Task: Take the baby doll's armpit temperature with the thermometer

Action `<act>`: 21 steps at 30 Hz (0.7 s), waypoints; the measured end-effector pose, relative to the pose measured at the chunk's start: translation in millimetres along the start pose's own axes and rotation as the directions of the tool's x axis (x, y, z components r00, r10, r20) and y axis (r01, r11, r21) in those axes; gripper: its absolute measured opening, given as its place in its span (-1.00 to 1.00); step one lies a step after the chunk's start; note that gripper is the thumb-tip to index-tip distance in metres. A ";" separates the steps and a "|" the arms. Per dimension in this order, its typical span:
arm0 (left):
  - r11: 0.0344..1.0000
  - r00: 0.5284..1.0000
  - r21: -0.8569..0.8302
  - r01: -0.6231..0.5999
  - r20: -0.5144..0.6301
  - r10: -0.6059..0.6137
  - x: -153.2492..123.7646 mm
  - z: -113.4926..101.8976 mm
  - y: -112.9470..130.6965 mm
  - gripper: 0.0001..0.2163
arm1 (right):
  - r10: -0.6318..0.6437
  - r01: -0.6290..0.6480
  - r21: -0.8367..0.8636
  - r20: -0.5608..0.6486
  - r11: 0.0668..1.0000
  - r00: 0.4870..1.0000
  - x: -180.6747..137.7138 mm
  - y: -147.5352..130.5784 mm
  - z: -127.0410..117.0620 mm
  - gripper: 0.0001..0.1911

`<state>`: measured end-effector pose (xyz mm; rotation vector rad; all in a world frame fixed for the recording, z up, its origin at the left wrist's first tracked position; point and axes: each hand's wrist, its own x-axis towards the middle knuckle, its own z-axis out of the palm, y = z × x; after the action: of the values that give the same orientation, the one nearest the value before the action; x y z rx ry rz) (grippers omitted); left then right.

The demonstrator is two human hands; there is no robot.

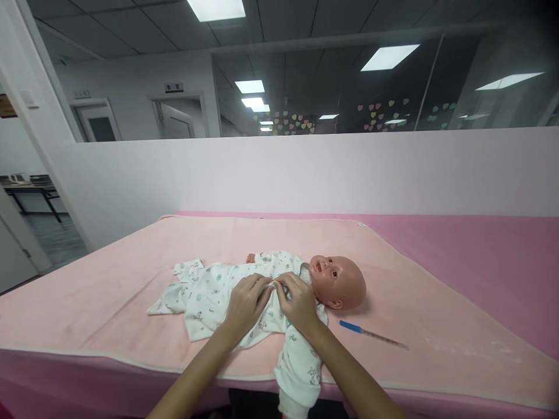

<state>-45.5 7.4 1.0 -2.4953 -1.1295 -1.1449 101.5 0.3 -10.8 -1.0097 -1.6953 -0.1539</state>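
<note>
A baby doll (338, 282) lies on its back, its head to the right. It wears a white baby outfit (209, 297) with small green and grey prints. Both hands meet over the doll's chest. My left hand (248, 299) pinches the cloth at the front of the outfit. Close beside it, my right hand (297, 299) pinches the same cloth near the collar. Whether a fastener sits between the fingertips is hidden. One sleeve (299, 369) stretches toward me over the table's front edge, and a small doll hand (250, 258) shows on the far side.
A thin stick with a blue end (350, 326), perhaps a thermometer, lies right of the doll's head. Beneath everything spreads a peach blanket (109, 285) over a pink cover (458, 256). A low white wall (305, 174) with glass above stands behind the table.
</note>
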 end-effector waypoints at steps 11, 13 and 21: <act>1.000 1.000 -0.024 0.015 -0.016 -0.016 0.5 -3.3 1.7 -0.84 | -0.010 0.010 0.002 -0.012 1.000 1.000 -0.3 -0.2 0.3 -0.81; 0.999 1.000 -0.028 0.019 -0.015 -0.020 0.4 -4.1 1.8 -0.85 | -0.011 0.011 0.005 -0.009 1.000 1.000 -0.5 -0.3 0.2 -0.81; 0.997 0.999 -0.070 0.027 -0.036 -0.030 0.2 -4.5 2.0 -0.85 | -0.035 0.035 0.000 -0.035 0.999 0.999 0.1 -0.3 0.2 -0.80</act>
<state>-46.6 4.1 4.6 -2.5062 -1.1384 -1.2535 101.1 0.2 -10.7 -0.9721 -1.6818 -0.1932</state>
